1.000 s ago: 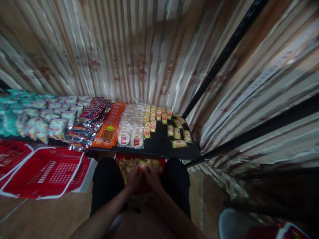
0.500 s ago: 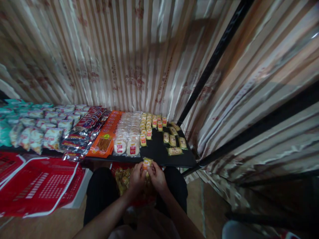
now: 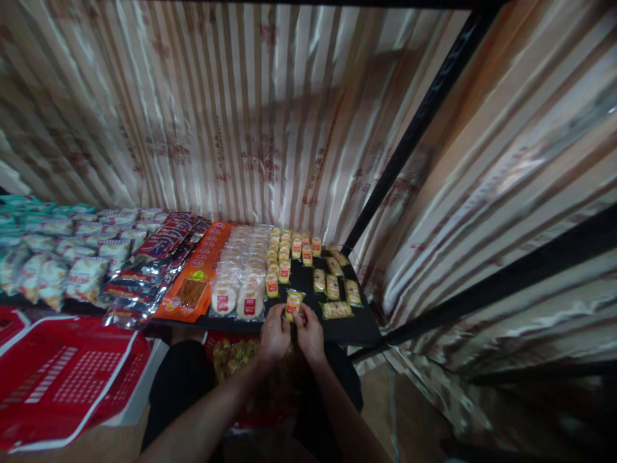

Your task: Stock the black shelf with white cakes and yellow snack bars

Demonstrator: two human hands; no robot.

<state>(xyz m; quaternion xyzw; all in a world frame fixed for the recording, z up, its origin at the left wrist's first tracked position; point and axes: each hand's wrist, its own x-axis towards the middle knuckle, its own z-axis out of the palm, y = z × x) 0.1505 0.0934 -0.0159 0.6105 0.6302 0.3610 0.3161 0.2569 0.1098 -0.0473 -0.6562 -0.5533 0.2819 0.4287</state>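
Both hands hold one small yellow snack packet [image 3: 293, 305] over the front edge of the black shelf [image 3: 357, 325], its red label facing me. My left hand [image 3: 276, 334] pinches its left side, and my right hand [image 3: 308, 333] closes on its lower right. Just beyond, similar yellow packets [image 3: 272, 281] stand in rows. To their right lie several loose packets [image 3: 332, 287], plain side up. Below my forearms, between the knees, a red basket [image 3: 208, 341] contains many more yellow-wrapped packets [image 3: 234, 355], partly hidden by my left arm.
Left along the shelf sit round rice crackers [image 3: 249, 302] in clear wrap, orange bags [image 3: 187, 289], dark red-and-silver packs [image 3: 139, 276] and white bags [image 3: 87, 276]. An empty-looking red basket [image 3: 91, 366] stands on the floor at left. Black metal posts [image 3: 414, 138] and striped sheeting [image 3: 270, 128] enclose the shelf.
My hands have moved forward and up with the yellow packet, from above my lap to over the shelf's front edge. The view has shifted slightly.
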